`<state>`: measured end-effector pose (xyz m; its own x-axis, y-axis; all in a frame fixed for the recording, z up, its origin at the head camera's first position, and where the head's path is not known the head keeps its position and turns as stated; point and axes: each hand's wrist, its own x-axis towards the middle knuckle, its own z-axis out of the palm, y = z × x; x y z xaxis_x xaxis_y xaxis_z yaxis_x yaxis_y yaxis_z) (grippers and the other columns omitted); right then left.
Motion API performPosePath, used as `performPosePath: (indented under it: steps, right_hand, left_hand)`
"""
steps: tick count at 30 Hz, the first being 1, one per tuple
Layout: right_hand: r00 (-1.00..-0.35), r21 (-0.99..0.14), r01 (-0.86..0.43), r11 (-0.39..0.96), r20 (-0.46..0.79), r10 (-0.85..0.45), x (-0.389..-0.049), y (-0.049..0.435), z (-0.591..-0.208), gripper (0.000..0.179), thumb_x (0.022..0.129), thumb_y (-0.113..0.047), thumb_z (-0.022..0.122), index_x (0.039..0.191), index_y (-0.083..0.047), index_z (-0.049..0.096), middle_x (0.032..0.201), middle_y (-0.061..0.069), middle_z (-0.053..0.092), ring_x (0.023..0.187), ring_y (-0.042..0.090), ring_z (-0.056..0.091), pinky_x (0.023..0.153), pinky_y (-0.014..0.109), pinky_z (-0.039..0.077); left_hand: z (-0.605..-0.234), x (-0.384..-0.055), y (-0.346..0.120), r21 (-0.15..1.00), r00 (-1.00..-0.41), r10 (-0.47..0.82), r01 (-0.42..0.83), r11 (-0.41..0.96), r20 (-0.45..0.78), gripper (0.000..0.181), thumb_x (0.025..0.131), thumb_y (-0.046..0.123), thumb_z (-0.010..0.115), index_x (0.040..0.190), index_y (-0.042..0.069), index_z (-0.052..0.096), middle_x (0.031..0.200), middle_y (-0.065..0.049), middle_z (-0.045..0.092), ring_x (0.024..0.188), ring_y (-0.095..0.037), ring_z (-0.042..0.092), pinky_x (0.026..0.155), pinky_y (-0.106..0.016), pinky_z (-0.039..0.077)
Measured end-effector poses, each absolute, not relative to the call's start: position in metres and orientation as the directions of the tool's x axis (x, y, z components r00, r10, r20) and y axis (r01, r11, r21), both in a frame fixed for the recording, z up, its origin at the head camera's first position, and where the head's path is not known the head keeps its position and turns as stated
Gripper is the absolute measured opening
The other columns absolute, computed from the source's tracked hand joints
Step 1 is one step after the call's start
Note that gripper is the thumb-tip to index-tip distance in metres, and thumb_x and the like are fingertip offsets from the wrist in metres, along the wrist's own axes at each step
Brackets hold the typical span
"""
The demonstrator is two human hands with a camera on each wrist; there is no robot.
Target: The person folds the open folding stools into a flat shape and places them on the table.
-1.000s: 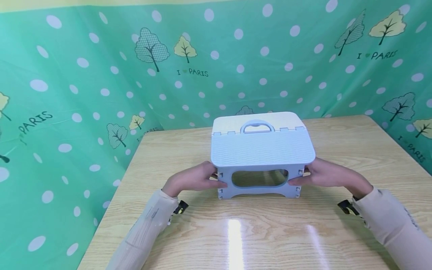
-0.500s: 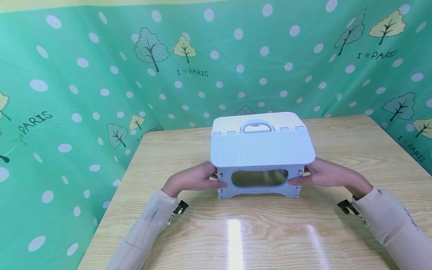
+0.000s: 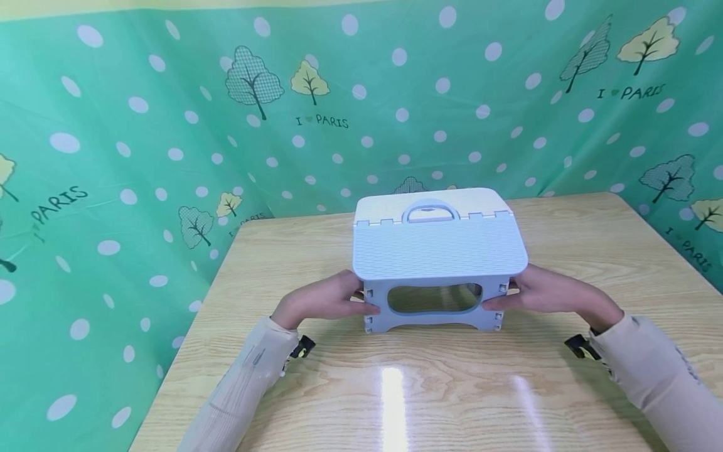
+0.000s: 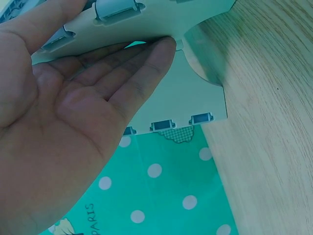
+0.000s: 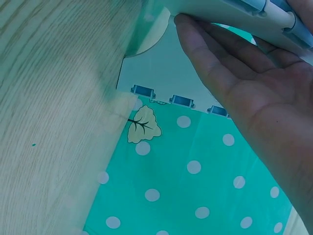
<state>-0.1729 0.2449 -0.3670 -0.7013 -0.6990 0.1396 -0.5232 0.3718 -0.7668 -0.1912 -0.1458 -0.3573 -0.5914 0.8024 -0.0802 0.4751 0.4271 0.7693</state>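
A light blue and white folding stool (image 3: 435,248) stands unfolded and upright on the wooden table, its arched carry handle (image 3: 431,204) raised at the middle of the top. My left hand (image 3: 330,298) grips the left end of the stool, with the thumb along the front leg panel (image 3: 435,319). At the other end my right hand (image 3: 550,292) holds it the same way, thumb near the oval opening. In the wrist views, the fingers of the left hand (image 4: 73,107) and the right hand (image 5: 259,93) reach in behind a leg panel. The top hides some of the fingers in the head view.
The wooden table (image 3: 452,389) extends around the stool, with light glare in front. A green dotted curtain (image 3: 395,113) hangs behind the table and along its left side. A dark device (image 3: 304,346) sits at the left wrist, and another dark device (image 3: 582,347) at the right.
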Motion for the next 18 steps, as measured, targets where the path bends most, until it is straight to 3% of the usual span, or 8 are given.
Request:
performPosePath:
  steps: [18]
  right_hand:
    - [-0.684,-0.772,-0.533,0.346,0.153,-0.714,-0.175,0.2462,-0.3701,0.098,0.087,-0.012,0.078,0.158,-0.026,0.012,0.154,0.015,0.024,0.124,0.013,0.039,0.088,0.033,0.054]
  left_hand:
    - [-0.3573,-0.1913,-0.1455,0.777,-0.585,0.806,0.466,0.423,-0.087,0.068,0.094,0.008,0.068,0.152,0.016,0.033,0.135,-0.004,0.059,0.117,-0.012,0.06,0.098,-0.03,0.052]
